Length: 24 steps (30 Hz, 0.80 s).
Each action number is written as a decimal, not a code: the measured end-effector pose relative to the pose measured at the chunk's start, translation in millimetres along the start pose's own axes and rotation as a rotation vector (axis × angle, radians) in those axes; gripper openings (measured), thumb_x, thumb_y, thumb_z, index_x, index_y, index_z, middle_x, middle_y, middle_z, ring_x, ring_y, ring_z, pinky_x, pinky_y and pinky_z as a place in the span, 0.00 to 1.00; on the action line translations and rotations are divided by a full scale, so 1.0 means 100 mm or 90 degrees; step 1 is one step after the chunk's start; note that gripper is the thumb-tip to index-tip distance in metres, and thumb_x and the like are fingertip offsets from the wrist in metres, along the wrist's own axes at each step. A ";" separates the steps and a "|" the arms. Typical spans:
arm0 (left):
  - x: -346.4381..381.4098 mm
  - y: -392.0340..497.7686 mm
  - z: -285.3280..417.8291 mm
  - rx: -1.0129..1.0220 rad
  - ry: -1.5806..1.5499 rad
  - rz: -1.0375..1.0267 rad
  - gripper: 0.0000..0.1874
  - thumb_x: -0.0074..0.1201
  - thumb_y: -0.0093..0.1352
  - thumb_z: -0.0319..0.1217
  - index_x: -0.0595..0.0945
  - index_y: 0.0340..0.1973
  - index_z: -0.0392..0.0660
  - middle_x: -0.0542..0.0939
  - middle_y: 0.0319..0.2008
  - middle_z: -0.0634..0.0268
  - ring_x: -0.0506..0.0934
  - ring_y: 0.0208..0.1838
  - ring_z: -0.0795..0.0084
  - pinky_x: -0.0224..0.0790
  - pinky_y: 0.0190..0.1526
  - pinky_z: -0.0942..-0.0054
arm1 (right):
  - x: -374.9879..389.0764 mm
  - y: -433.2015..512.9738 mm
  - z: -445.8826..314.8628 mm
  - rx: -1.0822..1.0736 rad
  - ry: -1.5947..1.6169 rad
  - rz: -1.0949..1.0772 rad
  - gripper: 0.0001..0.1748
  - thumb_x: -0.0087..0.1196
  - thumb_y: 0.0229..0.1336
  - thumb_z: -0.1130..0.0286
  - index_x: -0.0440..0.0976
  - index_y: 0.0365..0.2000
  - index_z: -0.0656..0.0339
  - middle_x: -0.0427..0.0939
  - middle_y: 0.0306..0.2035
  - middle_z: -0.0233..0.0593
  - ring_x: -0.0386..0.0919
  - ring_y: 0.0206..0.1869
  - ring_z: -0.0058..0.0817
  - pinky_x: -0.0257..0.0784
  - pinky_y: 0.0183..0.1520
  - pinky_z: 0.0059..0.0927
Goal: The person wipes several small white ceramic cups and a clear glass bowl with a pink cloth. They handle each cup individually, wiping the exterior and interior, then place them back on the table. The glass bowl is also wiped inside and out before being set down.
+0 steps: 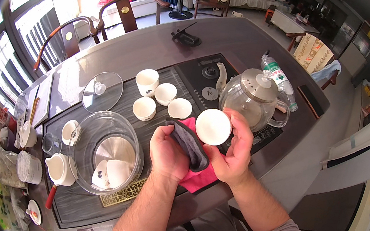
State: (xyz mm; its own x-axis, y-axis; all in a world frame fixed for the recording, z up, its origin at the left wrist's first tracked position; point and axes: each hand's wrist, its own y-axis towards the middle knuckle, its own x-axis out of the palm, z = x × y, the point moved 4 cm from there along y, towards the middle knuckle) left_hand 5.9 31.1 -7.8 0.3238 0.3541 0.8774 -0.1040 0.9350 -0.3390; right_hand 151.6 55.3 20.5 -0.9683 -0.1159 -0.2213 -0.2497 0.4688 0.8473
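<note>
A white teacup [213,127] is held by its rim in my right hand [235,148], its round opening or base turned up at me. My left hand [169,152] grips a pink and grey cloth [189,145], which hangs below both hands and lies close against the cup. Just beyond them several white cups [165,94] stand on the dark tea tray [172,78]. Left of my forearm is a clear glass bowl [100,189] with a metallic-looking base, and white cups [115,173] rest inside it.
A glass kettle [246,103] sits on a black induction cooker behind my right hand, beside a plastic water bottle [280,79]. A glass lid [102,92] lies left of the cups. A white pot with a red handle [61,170] stands near the tray's left edge.
</note>
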 end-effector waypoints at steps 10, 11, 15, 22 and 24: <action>-0.06 0.03 -0.10 -0.047 0.094 0.103 0.11 0.46 0.69 0.35 0.79 0.36 0.40 0.80 0.34 0.60 0.79 0.38 0.62 0.73 0.47 0.60 | -0.01 0.04 -0.12 -0.021 -0.090 0.000 0.48 0.65 0.51 0.84 0.52 0.69 0.65 0.63 0.66 0.57 0.69 0.65 0.43 0.66 0.68 0.42; -0.06 0.02 -0.11 -0.055 0.132 0.117 0.11 0.48 0.69 0.34 0.79 0.36 0.40 0.80 0.33 0.61 0.79 0.38 0.62 0.73 0.46 0.61 | -0.01 0.06 -0.12 0.017 -0.053 0.024 0.48 0.66 0.50 0.82 0.54 0.69 0.66 0.65 0.64 0.55 0.71 0.63 0.42 0.67 0.66 0.41; 0.01 -0.05 -0.17 0.039 0.419 0.039 0.11 0.49 0.69 0.31 0.82 0.31 0.38 0.79 0.27 0.68 0.75 0.30 0.76 0.69 0.34 0.72 | -0.01 0.20 -0.10 0.204 0.123 0.046 0.49 0.65 0.50 0.81 0.52 0.71 0.71 0.70 0.57 0.46 0.74 0.59 0.32 0.70 0.62 0.35; 0.01 0.00 -0.28 0.026 0.662 -0.073 0.16 0.47 0.71 0.35 0.84 0.37 0.33 0.84 0.27 0.60 0.79 0.31 0.72 0.71 0.37 0.66 | 0.18 0.77 0.09 0.347 0.177 -0.198 0.32 0.68 0.50 0.75 0.71 0.57 0.68 0.75 0.54 0.39 0.76 0.58 0.27 0.72 0.61 0.32; 0.02 -0.01 -0.28 0.034 0.689 -0.080 0.17 0.48 0.71 0.35 0.84 0.38 0.33 0.84 0.29 0.60 0.80 0.33 0.71 0.71 0.40 0.65 | 0.31 0.89 0.12 0.329 0.110 -0.319 0.32 0.70 0.49 0.72 0.72 0.56 0.67 0.77 0.50 0.39 0.77 0.56 0.28 0.74 0.58 0.33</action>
State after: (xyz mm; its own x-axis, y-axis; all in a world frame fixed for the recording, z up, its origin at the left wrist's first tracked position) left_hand 33.3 30.4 -15.6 0.9883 0.0768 0.1318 -0.0449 0.9722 -0.2297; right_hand 99.6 103.6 83.2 -0.7367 -0.5404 -0.4065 -0.6689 0.6708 0.3202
